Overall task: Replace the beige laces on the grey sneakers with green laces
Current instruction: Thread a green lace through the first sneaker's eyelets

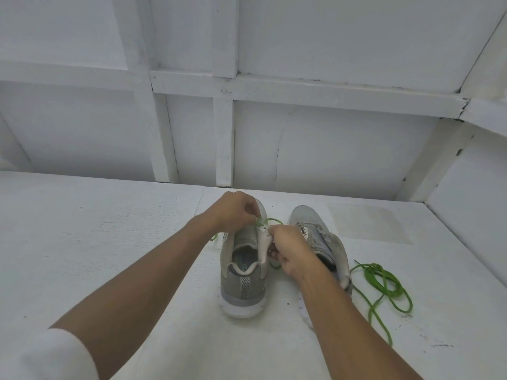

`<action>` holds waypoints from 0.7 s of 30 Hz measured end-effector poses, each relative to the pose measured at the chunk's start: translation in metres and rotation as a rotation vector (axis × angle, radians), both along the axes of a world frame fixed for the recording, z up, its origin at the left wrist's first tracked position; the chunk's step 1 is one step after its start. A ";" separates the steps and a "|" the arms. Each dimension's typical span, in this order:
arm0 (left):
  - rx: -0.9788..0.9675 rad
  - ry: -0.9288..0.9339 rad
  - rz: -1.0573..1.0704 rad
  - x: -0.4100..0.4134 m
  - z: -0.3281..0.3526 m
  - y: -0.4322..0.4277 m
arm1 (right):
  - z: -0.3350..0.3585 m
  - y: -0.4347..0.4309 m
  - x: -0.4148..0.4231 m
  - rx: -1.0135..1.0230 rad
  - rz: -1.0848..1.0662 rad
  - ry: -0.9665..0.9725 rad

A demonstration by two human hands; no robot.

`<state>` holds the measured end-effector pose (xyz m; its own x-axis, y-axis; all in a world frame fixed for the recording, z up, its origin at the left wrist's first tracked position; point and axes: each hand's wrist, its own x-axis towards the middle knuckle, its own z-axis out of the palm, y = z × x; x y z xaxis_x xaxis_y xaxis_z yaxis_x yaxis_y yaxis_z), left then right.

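Note:
Two grey sneakers stand side by side on the white surface, heels toward me. Over the left sneaker [243,281], my left hand [236,211] pinches a green lace [270,221] at the eyelets near the toe. A loop of that lace arcs to the right and a short end shows by the shoe's left side. My right hand [288,249] grips the sneaker's pale tongue [264,242] and pulls it back. The right sneaker [315,229] is partly hidden behind my right wrist. A second green lace [384,286] lies loosely coiled on the surface to its right.
The white foam-like table [109,242] stretches wide to the left and right of the shoes. A white panelled wall [247,133] rises just behind them, and a side wall [472,209] closes in at the right.

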<state>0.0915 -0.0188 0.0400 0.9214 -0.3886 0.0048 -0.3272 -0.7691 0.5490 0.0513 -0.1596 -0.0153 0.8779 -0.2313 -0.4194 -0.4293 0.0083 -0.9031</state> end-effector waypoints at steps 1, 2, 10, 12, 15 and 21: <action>0.005 -0.001 -0.003 0.000 0.000 -0.001 | 0.000 0.000 0.000 0.001 -0.004 0.000; 0.009 -0.004 -0.006 0.000 0.000 -0.001 | -0.001 0.000 0.000 0.004 -0.004 -0.002; 0.024 -0.027 -0.030 0.000 -0.002 -0.006 | 0.002 -0.001 -0.002 0.001 0.001 -0.003; 0.025 -0.033 -0.032 0.000 -0.003 -0.006 | 0.004 -0.002 -0.004 0.000 0.012 0.000; 0.021 -0.029 -0.028 0.001 -0.002 -0.007 | 0.012 0.001 -0.009 0.007 0.025 0.002; 0.042 -0.044 -0.039 0.001 -0.001 -0.008 | 0.019 0.004 -0.012 0.034 0.045 -0.007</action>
<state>0.0922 -0.0271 0.0394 0.9050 -0.4245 0.0279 -0.3801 -0.7776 0.5009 0.0389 -0.1553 0.0033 0.8900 -0.1769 -0.4203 -0.4237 0.0200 -0.9056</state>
